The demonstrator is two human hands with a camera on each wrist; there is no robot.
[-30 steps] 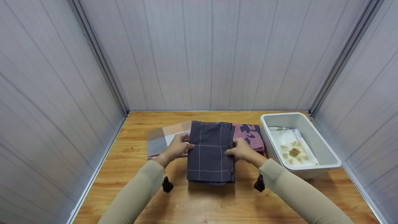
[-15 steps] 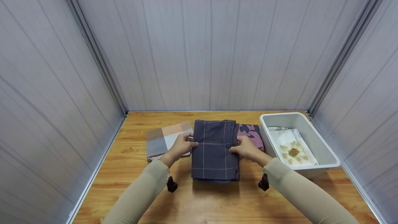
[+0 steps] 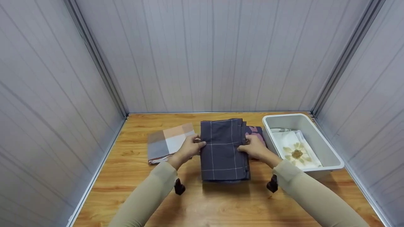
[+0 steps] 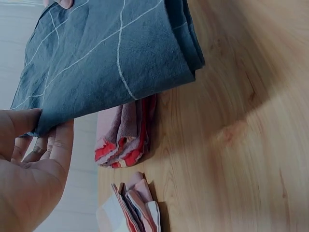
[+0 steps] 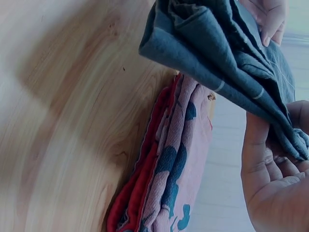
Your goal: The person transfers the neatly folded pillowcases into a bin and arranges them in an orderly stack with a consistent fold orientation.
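Note:
A folded dark blue-grey cloth with thin pale check lines is held up over the table between both hands. My left hand pinches its left edge, thumb on top and fingers beneath, as the left wrist view shows. On the opposite edge my right hand pinches the layered folds the same way; the loose layers show in the right wrist view. Behind and below it lies a folded pink cloth with dark patches and red inner layers, mostly hidden in the head view. Left of it rests a folded cloth with orange, white and grey blocks.
A white plastic bin stands at the right, holding a folded white cloth with a yellow-brown flower. Pale panel walls enclose the wooden table at the back and both sides.
Both hands have carried the dark checked cloth a little to the right, covering more of the pink cloth. More of the colour-block cloth shows at the left. The grips stay the same.

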